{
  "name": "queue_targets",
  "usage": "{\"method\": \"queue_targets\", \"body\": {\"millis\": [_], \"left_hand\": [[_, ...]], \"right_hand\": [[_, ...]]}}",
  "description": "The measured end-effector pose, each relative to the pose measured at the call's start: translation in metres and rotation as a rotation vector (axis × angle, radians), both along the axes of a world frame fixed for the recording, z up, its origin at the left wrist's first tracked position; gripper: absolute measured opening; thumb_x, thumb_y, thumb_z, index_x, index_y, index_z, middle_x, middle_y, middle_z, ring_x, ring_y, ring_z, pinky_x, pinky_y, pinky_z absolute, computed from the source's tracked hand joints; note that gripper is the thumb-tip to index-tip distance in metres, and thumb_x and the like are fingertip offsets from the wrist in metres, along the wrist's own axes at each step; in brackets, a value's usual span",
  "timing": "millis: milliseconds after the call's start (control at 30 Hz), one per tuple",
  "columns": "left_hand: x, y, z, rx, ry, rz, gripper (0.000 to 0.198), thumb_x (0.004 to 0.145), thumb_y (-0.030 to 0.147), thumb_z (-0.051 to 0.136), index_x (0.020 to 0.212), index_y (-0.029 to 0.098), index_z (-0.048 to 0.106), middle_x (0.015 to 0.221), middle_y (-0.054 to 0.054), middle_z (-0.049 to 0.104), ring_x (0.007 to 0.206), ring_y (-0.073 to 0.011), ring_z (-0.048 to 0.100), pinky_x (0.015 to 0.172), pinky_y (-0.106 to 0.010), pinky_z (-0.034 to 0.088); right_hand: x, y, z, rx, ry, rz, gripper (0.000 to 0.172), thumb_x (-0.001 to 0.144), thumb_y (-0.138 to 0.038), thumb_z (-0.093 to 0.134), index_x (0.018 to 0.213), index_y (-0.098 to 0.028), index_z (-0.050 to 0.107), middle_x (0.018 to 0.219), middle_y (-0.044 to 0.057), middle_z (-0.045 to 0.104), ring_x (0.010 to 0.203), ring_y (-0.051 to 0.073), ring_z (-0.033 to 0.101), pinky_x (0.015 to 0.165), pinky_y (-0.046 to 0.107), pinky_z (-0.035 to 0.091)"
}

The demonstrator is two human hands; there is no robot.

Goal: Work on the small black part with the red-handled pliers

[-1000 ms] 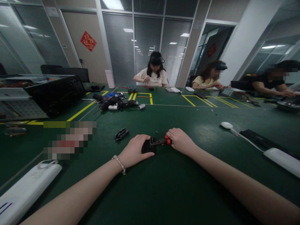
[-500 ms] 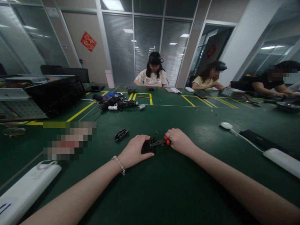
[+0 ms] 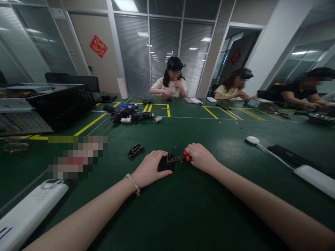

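My left hand (image 3: 151, 169) grips a small black plastic part (image 3: 164, 164) against the green table, fingers on its far side and thumb on its near side. Closed around red handles, my right hand (image 3: 200, 157) holds a pair of pliers (image 3: 180, 158). The pliers' dark jaws point left and their tips touch the black part; what they pinch is too small to make out. Beyond my left hand lies another black piece with an open, ridged shape (image 3: 135, 150). A tiny pin-like bit (image 3: 175, 147) rests just past the pliers.
A heap of tools and cables (image 3: 128, 113) lies farther back, left of centre. A black computer case (image 3: 62, 104) stands at the left. White power banks or boxes (image 3: 315, 179) and a white cable puck (image 3: 252, 140) sit at the right. Several people work across the table.
My hands, the pliers and the black part stay in almost the same place. Across the table, a person has raised one hand toward the chest and turned the head slightly.
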State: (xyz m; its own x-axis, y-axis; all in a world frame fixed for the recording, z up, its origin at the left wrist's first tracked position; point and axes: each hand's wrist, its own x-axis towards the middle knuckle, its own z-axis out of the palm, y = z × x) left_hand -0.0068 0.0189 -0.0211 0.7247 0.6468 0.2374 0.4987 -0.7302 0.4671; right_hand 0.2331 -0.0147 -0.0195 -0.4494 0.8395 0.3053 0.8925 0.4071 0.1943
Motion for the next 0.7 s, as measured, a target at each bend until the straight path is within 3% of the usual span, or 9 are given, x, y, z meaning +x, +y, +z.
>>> {"method": "queue_targets", "body": {"millis": [700], "left_hand": [[0.0008, 0.0008, -0.0025, 0.024, -0.006, -0.004, 0.054, 0.07, 0.051, 0.058, 0.113, 0.022, 0.042, 0.113, -0.005, 0.05, 0.104, -0.0234, 0.045, 0.087, -0.037, 0.036]], "right_hand": [[0.0008, 0.0008, -0.0008, 0.007, -0.007, 0.002, 0.023, 0.063, -0.012, 0.054, 0.086, -0.014, 0.052, 0.083, 0.006, 0.053, 0.075, 0.017, 0.044, 0.069, 0.028, 0.033]]}}
